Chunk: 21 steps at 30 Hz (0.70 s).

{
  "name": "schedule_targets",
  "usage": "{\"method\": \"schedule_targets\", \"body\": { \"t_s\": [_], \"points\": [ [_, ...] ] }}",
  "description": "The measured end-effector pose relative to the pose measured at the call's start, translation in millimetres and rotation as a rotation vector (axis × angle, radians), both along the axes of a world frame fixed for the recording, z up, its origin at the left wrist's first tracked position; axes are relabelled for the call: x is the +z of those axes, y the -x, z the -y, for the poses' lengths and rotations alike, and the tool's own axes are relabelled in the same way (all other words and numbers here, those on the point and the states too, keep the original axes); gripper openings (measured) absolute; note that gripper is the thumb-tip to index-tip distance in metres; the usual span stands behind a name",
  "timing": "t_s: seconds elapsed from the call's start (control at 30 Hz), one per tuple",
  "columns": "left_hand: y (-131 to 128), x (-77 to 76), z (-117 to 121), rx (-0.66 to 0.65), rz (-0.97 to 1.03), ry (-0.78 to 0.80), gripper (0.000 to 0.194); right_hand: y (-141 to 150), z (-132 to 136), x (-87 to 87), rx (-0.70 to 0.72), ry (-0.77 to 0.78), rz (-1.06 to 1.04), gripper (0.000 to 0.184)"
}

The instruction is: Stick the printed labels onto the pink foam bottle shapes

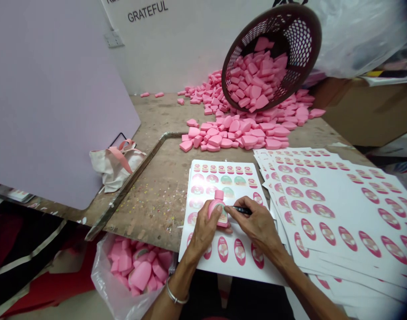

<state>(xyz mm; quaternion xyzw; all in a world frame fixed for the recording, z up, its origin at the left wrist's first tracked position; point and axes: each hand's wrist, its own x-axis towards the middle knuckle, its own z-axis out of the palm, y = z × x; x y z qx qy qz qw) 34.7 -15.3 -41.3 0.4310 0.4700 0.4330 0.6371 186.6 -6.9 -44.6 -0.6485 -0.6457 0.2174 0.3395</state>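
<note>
My left hand (204,227) is closed around a small pink bottle (218,196), its neck pointing away from me and a label on its upper face. My left thumb presses on that label. My right hand (258,222) grips a slim black pen-like tool (242,210), and its fingertips are at the bottle's right side. The tool's exact kind does not show. Beneath both hands lies a sheet of printed stickers (232,264), with pink ovals, arched labels and a few green ones.
A brown basket (308,40) lies tipped at the back, spilling pink bottles (250,133) over the table (150,200). Sticker sheets (343,213) are spread at right. A metal bar (130,182), cloth bag (115,166) and large board (57,98) are left. A plastic bag (105,275) of pink bottles hangs below.
</note>
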Motion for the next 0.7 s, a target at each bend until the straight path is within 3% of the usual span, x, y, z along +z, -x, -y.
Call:
{"method": "schedule_targets", "body": {
  "t_s": [0.17,0.37,0.7],
  "points": [
    [0,2.5,1,-0.014,-0.052,-0.028,0.03,-2,0,-1.5,-0.027,0.007,-0.001,0.039],
    [-1,-0.9,1,0.005,0.042,0.02,0.033,-1,-1,-7.0,-0.013,0.056,-0.048,0.037],
    [-2,3.8,0,0.004,-0.029,-0.028,0.033,-3,-3,-18.0,0.001,-0.012,0.003,0.031]
  ]
}}
